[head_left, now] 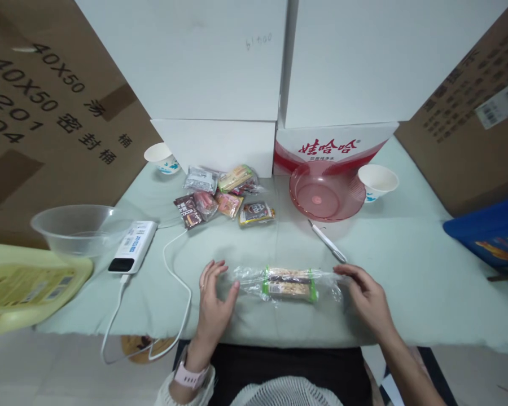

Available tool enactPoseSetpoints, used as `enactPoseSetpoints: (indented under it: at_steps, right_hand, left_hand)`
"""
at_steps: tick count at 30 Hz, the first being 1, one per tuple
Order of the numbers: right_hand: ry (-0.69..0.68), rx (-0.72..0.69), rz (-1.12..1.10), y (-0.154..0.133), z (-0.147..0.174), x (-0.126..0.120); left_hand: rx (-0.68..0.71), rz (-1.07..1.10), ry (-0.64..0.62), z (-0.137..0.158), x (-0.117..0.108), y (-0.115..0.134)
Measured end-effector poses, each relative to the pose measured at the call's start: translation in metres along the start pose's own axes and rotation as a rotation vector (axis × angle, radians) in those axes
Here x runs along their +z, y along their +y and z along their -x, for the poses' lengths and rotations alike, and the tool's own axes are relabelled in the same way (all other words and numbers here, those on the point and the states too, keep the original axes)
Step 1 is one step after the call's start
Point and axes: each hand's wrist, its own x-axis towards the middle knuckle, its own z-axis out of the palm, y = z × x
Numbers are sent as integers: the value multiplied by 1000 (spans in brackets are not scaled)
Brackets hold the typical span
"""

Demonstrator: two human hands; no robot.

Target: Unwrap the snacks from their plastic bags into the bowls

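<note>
My left grip (pixel 214 307) is spread, fingers curved and thumb apart, just beside the left end of the clear plastic wrapper (pixel 248 282); contact there cannot be confirmed. My right grip (pixel 366 296) pinches the wrapper's right end at the fingertips. The green-ended snack bar pack (pixel 290 283) appears to lie within the wrapper, between both grips, near the front edge of the counter (pixel 427 304). Assessed handling: pack light and fairly stiff, contents probably brittle; film thin, soft, slippery. Advised hold: loose film or green ends, without pressing the middle.
</note>
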Motion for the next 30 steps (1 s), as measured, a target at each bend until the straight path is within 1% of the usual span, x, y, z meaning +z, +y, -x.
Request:
enactPoseSetpoints:
  at_steps: [1,2,3,4,6,7,8,10,12,14,16,18,20,22,23,24,25,27,28,29,30]
  right_hand:
    - [17,-63,24,-6,1,-3]
    - [9,-148,54,-11,3,-6]
    - [-36,-251,97,-16,4,-7]
    - [-110,-358,160,-21,5,-6]
    - [-278,-540,327,-24,5,0]
    - [-331,-598,405,-24,4,4]
    - [-355,-630,462,-23,2,7]
    - [-340,-647,478,-21,-2,11]
    - [-324,-625,403,-23,-8,9]
    - [-320,-594,326,-28,-15,5]
    - [-282,-585,310,-34,-25,6]
    - [-175,-567,410,-37,-38,15]
    - [-59,-482,602,-35,-52,29]
    - [-17,-369,768,-31,-61,42]
    - [-16,-337,803,-30,-64,46]
    - [-18,-336,801,-29,-64,47]
    - [-17,-368,769,-30,-63,46]
    - [-24,-486,646,-33,-54,38]
    - [-66,-553,575,-35,-48,32]
    - [-144,-606,513,-36,-41,25]
    - [-243,-637,467,-36,-35,19]
  left_hand:
    - [93,-22,-39,-1,-2,5]
    - [194,-41,-108,-2,-3,10]
    - [285,-65,-199,-4,-3,15]
    - [356,-98,-297,-6,-2,17]
    - [433,-182,-452,-9,2,19]
    - [446,-215,-498,-11,4,18]
    - [451,-229,-524,-13,5,17]
    - [451,-186,-543,-17,4,16]
    - [418,-99,-544,-21,-1,19]
    - [377,-36,-527,-29,-5,26]
    - [356,-34,-489,-42,-3,33]
    - [349,-99,-448,-59,7,37]
    - [330,-201,-422,-79,24,36]
    - [310,-276,-409,-96,40,33]
    - [303,-295,-401,-102,46,32]
    - [295,-304,-390,-105,49,32]
    - [291,-303,-373,-106,49,32]
    - [315,-268,-339,-99,42,35]
    - [349,-229,-345,-92,36,38]
    - [400,-173,-382,-84,29,39]
    - [459,-116,-465,-76,24,40]
